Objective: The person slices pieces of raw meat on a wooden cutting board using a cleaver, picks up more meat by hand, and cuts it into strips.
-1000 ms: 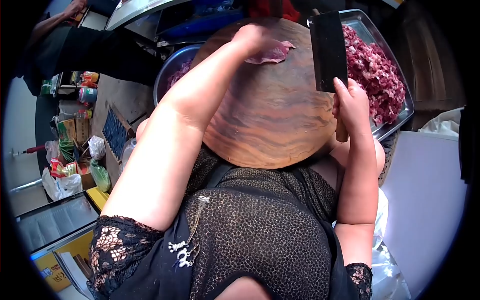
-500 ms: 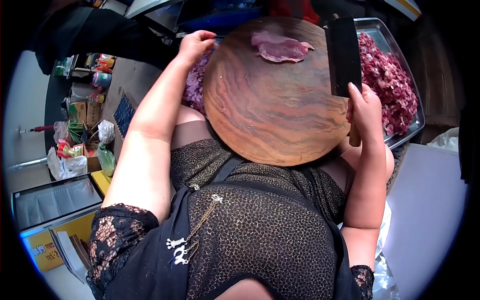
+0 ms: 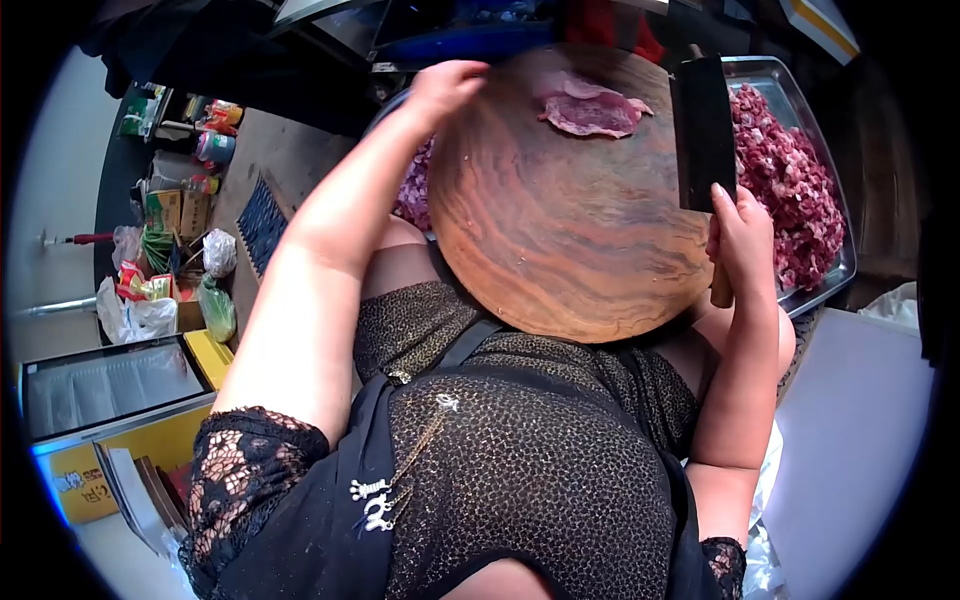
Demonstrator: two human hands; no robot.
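A flat piece of pink meat [image 3: 597, 108] lies near the far edge of the round wooden chopping block [image 3: 570, 230]. At the block's upper left edge is my left hand [image 3: 447, 88], apart from the meat, its fingertips blurred by motion. My right hand [image 3: 745, 235] is wrapped round the handle of a dark cleaver [image 3: 704, 135], whose broad blade stands upright over the block's right side. Right of the cleaver, chopped red meat [image 3: 790, 190] is heaped in a metal tray [image 3: 847, 240]. More chopped meat [image 3: 412, 188] shows below my left forearm, partly hidden.
A blue container [image 3: 450, 40] is beyond the block. Dark cloth crosses the upper left. Bags, boxes and a green vegetable in plastic [image 3: 215, 308] stand at left, above a glass-topped case [image 3: 110, 385]. A pale flat panel [image 3: 860, 410] lies at right.
My left hand let go of the meat piece, went left off the block, then came back toward its edge. The cleaver stays in my right hand; the whole view has shifted.
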